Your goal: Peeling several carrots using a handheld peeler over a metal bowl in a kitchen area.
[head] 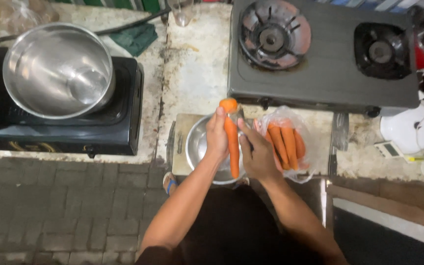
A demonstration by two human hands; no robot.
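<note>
Left hand [217, 140] clamps long orange carrot [231, 142] upright over round steel bowl [196, 147]; right hand [255, 153] closed on a peeler, hard to see. Peel progress unclear. Clear plastic bag of carrots [284, 140] waits at 3 o'clock.

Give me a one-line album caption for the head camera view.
Left hand holds a carrot over a steel bowl; right hand alongside it.
</note>
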